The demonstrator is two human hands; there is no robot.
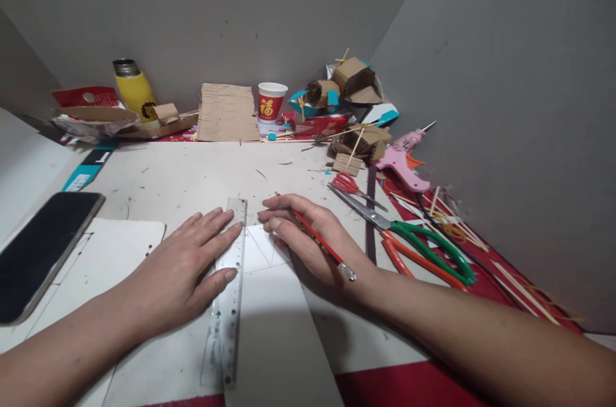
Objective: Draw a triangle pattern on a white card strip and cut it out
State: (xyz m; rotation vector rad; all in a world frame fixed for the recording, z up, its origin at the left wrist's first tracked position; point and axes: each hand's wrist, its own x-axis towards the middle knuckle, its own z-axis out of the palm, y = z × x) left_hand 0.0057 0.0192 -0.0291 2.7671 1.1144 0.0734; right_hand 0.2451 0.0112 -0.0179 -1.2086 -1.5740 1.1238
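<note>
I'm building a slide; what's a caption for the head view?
Left hand on a ruler, right hand holding a pencil, marked paper between them.

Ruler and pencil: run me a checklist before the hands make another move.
1. Left hand on the ruler: ok, lying across it.
2. Ruler pressed firmly: cannot tell; pressure doesn't show.
3. Pencil in the right hand: ok.
4. Pencil's far end over the white card: not ok; it shows beyond the card's top edge.
5. All drawn lines in view: cannot tell; the right hand covers part of the card.
6. Phone away from the ruler: ok, off to the left.
</note>
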